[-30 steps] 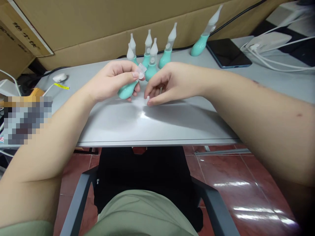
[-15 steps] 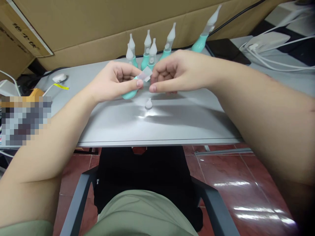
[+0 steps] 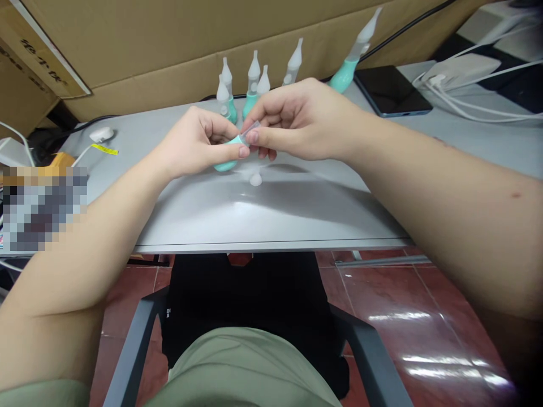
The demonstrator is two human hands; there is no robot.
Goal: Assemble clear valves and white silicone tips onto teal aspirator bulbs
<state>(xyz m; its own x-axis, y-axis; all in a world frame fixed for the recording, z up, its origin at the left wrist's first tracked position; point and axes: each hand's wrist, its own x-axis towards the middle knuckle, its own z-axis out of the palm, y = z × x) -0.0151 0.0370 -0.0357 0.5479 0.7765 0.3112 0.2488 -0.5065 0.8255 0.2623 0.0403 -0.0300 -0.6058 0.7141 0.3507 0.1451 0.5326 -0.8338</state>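
Observation:
Between the thumb and fingers of my left hand (image 3: 202,140) is a teal bulb (image 3: 226,165), part of a nasal aspirator, tilted up to the right. A clear tube piece (image 3: 253,128) sticks out of its upper end. My right hand (image 3: 292,121) pinches that clear piece with thumb and forefinger. Just below the hands a small white tip (image 3: 255,179) rests on the table. Behind my hands stand several assembled nasal aspirators (image 3: 251,85) with teal bulbs and white pointed tips, some partly hidden by my right hand. One more aspirator (image 3: 344,73) leans farther right.
The grey table (image 3: 203,217) ends at a front edge near my lap. A black phone (image 3: 392,90) lies at the back right, near white cables (image 3: 449,99). A cardboard wall (image 3: 161,45) rises behind. At the left is a small white device (image 3: 102,134).
My right hand has moved left and closed on the clear tube piece of the aspirator. My left hand still grips the bulb, moved slightly right. More of the phone shows.

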